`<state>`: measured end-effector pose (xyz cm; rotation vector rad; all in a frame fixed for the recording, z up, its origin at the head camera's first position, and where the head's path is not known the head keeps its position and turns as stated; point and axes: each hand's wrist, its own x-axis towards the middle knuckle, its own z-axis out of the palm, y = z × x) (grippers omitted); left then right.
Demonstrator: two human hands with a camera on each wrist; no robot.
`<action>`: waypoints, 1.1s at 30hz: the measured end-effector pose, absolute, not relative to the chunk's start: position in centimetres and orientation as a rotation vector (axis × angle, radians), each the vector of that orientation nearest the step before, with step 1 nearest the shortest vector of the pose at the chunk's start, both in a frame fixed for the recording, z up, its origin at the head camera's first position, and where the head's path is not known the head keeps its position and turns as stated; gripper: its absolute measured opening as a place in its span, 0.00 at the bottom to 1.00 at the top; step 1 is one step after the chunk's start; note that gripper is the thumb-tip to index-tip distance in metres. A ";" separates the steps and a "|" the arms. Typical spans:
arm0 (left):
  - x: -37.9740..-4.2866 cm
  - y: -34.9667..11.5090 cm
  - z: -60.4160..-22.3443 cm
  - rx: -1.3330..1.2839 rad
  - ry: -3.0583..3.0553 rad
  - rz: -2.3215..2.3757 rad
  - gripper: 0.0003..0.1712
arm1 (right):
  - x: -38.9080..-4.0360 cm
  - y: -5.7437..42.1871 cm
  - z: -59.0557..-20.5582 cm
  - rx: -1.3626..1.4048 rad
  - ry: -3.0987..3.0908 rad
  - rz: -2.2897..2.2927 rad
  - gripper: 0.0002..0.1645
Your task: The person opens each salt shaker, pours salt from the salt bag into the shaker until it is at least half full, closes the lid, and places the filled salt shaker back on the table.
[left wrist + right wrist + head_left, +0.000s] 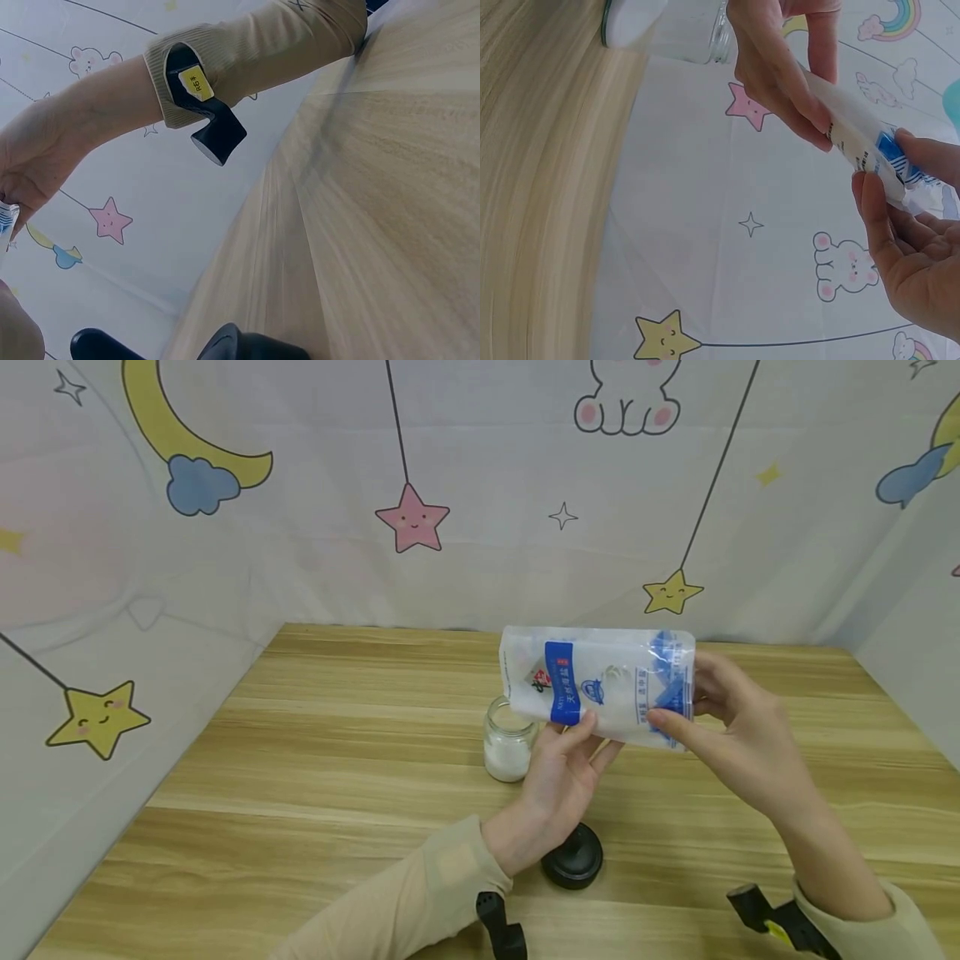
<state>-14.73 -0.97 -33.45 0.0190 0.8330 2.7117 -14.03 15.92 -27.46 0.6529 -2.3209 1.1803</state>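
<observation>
A white and blue bag of sea salt (600,685) is held sideways above the table. My left hand (558,781) supports its lower edge, thumb on the printed front and fingers behind. At the bag's right end, my right hand (746,747) pinches it between thumb and fingers. The right wrist view shows the bag (866,150) edge-on, with the left hand (780,67) above and the right hand (922,262) below. Behind the left hand stands an uncovered glass jar (504,760) with white contents, partly hidden by that hand and the bag.
On the wooden table (300,760), a round black lid (573,860) lies below the left wrist, which covers part of it. A white cloth backdrop (495,577) with printed stars and moons hangs behind and beside the table. Black devices (780,922) sit on both wrists.
</observation>
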 end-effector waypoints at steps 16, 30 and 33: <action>-14.6 -1.0 -33.5 0.047 0.761 2.725 0.25 | -14.1 16.0 -27.3 0.560 -2.382 1.211 0.38; -14.7 -1.0 -33.5 0.060 0.777 2.728 0.24 | -14.1 15.9 -27.3 0.570 -2.380 1.231 0.38; -14.7 -1.0 -33.5 0.060 0.782 2.725 0.24 | -14.1 15.9 -27.3 0.570 -2.381 1.228 0.38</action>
